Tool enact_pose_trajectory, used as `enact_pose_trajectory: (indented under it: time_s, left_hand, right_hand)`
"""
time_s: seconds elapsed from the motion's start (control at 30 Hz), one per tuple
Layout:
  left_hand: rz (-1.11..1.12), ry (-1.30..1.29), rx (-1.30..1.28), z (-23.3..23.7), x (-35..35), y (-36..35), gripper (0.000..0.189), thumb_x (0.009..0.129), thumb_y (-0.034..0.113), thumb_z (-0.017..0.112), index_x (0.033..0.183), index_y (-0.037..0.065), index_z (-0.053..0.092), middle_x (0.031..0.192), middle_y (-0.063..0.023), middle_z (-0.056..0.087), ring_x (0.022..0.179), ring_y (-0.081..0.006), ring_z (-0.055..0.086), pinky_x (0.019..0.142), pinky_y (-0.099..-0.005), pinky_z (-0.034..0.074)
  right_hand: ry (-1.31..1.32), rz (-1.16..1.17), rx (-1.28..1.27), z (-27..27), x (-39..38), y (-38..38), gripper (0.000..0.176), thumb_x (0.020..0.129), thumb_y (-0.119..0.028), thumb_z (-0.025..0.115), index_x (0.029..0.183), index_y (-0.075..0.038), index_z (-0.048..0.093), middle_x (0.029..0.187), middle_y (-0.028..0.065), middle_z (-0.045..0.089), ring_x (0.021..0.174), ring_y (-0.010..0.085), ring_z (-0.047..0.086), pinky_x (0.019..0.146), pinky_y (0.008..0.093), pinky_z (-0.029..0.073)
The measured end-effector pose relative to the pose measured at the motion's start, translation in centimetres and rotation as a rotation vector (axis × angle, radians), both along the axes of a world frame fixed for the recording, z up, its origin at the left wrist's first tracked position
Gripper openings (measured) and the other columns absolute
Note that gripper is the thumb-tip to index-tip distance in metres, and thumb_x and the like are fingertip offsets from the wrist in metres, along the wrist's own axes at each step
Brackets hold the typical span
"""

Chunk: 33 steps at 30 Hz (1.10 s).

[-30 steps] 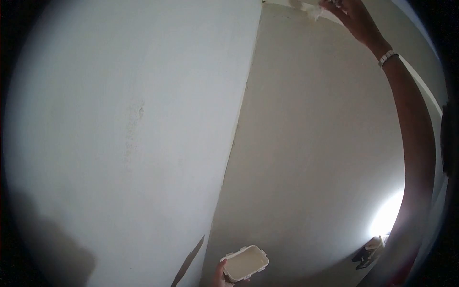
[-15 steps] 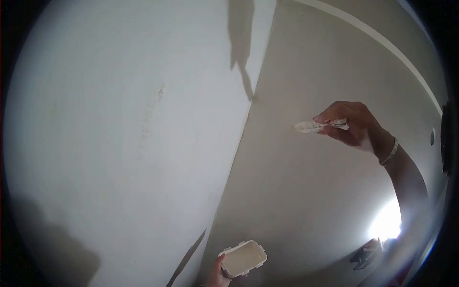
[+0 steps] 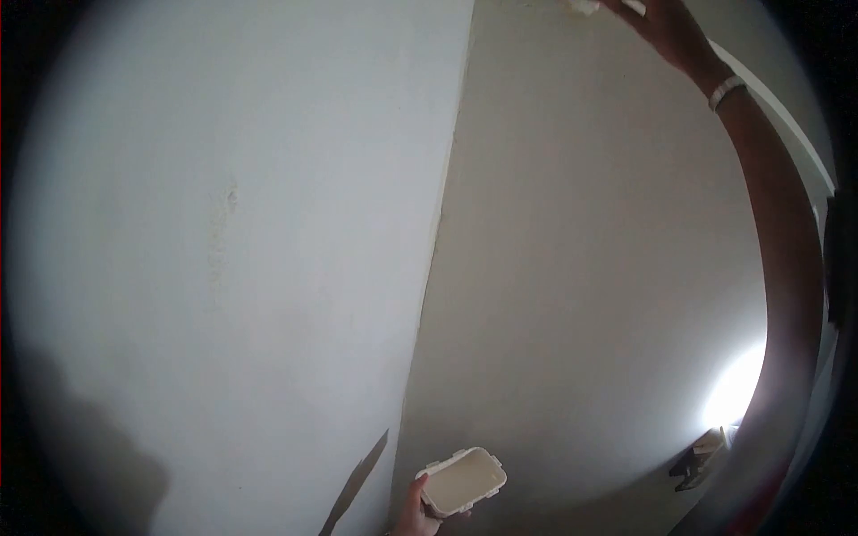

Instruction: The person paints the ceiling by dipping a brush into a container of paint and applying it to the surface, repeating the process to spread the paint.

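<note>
Apparently pinching a pale piece point(image 3: 584, 6) in the right hand point(image 3: 668, 34), cropped by the top edge, jutting left of the fingers toward the wall corner point(image 3: 437, 239). Clasping in the left hand point(image 3: 416, 516), well below, a container point(image 3: 466, 507) slanted lengthwise up rightward.

From here I count one left hand point(image 3: 417, 516), one right hand point(image 3: 668, 34), one tub point(image 3: 466, 506), one pale wad point(image 3: 584, 6), one wristband point(image 3: 726, 91), two walls point(image 3: 331, 179).

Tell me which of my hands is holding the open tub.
Your left hand grips the tub, low in the view. Your right hand, up at the top edge, holds a different pale item, partly cut off.
</note>
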<state>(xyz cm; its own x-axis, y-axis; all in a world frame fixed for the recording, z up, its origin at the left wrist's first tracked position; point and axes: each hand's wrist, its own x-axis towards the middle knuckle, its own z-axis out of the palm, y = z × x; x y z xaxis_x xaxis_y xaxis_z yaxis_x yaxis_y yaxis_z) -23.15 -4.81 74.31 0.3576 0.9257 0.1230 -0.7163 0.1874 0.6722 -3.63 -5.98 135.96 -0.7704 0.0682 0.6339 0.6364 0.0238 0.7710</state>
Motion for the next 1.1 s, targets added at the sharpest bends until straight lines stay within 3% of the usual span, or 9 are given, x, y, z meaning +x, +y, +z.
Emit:
enact_pose_trajectory:
  time_s: [0.07,0.13,0.2,0.27,0.37,0.77,0.93,1.0,1.1]
  left_hand:
    - [-0.001,0.048,0.138,0.0,-0.1,-0.1,0.058,0.093,0.055,0.047,0.134,0.014,0.045,0.126,-0.0097,0.058,0.103,-0.0287,0.064,0.063,-0.0432,0.059]
    - [-0.111,-0.052,-0.194,1.7,0.0,-0.1,0.058,0.093,0.055,0.046,0.135,0.014,0.044,0.128,-0.0101,0.057,0.104,-0.0293,0.063,0.063,-0.0432,0.059]
    - [-0.04,-0.057,-0.116,1.8,0.8,-0.6,0.057,0.094,0.054,0.046,0.133,0.013,0.046,0.126,-0.0097,0.058,0.104,-0.0281,0.063,0.065,-0.0421,0.059]
    - [0.039,-0.047,-0.043,1.2,0.7,-0.2,0.055,0.094,0.052,0.047,0.132,0.012,0.048,0.124,-0.0092,0.059,0.105,-0.0268,0.063,0.067,-0.0409,0.059]
    - [-0.378,-0.022,-0.239,0.3,-0.9,1.8,0.063,0.091,0.054,0.048,0.137,0.012,0.039,0.132,-0.0099,0.052,0.115,-0.0322,0.056,0.083,-0.0539,0.053]
    - [-0.484,-0.018,-0.292,-1.5,-1.2,4.7,0.061,0.092,0.051,0.048,0.138,0.013,0.038,0.134,-0.0106,0.05,0.114,-0.0315,0.056,0.08,-0.0523,0.054]
    - [-0.457,-0.002,-0.29,-0.3,-1.6,4.4,0.06,0.092,0.051,0.05,0.138,0.013,0.038,0.136,-0.0104,0.048,0.117,-0.0315,0.055,0.081,-0.0534,0.054]
    - [-0.468,0.01,-0.294,-0.4,-1.6,4.1,0.061,0.092,0.051,0.051,0.139,0.014,0.038,0.137,-0.01,0.047,0.118,-0.0318,0.054,0.082,-0.0541,0.053]
    - [-0.439,-0.011,-0.28,-0.8,-1.3,3.6,0.061,0.091,0.051,0.051,0.139,0.014,0.038,0.137,-0.0096,0.048,0.118,-0.0322,0.053,0.082,-0.0549,0.053]
  right_hand:
    - [-0.195,-0.124,-0.046,-1.6,3.4,2.0,0.015,0.092,-0.011,0.062,0.104,-0.004,0.06,0.098,0.0045,0.066,0.094,0.0186,0.064,0.089,0.0342,0.052]
    - [0.179,0.45,-0.684,-6.6,4.7,4.0,0.019,0.086,-0.007,0.068,0.103,-0.004,0.06,0.093,0.0073,0.066,0.088,0.0221,0.066,0.082,0.0345,0.055]
    - [-0.013,0.008,-0.395,-13.1,3.2,1.6,0.015,0.092,-0.022,0.062,0.098,-0.008,0.063,0.091,0.0053,0.064,0.083,0.0197,0.064,0.072,0.0343,0.054]
    - [-0.119,-0.048,-0.528,-19.5,3.4,0.8,0.01,0.087,-0.018,0.066,0.095,-0.012,0.064,0.091,0.0044,0.065,0.083,0.0233,0.065,0.068,0.0353,0.054]
    - [-0.152,0.026,-0.792,-26.7,2.5,-0.5,0.013,0.088,-0.026,0.065,0.092,-0.014,0.062,0.09,0.0033,0.065,0.077,0.0191,0.066,0.059,0.0317,0.054]
    - [-0.245,-0.136,-0.065,-6.8,-3.9,4.2,0.016,0.092,-0.016,0.062,0.097,-0.001,0.062,0.095,0.0127,0.068,0.081,0.0262,0.068,0.074,0.0359,0.055]
    - [-0.434,-0.29,-0.187,-14.6,-2.2,6.3,0.019,0.085,-0.013,0.068,0.103,-0.01,0.064,0.097,0.0072,0.064,0.091,0.0212,0.063,0.073,0.034,0.055]
    - [-0.301,-0.268,-0.538,-19.6,-1.7,4.3,0.017,0.08,-0.017,0.069,0.095,-0.011,0.062,0.091,0.0068,0.062,0.085,0.0228,0.064,0.071,0.0347,0.056]
    - [-0.398,-0.002,-0.514,-26.9,0.2,3.4,0.011,0.084,-0.018,0.06,0.088,-0.013,0.051,0.079,0.0036,0.052,0.072,0.0168,0.06,0.063,0.029,0.053]
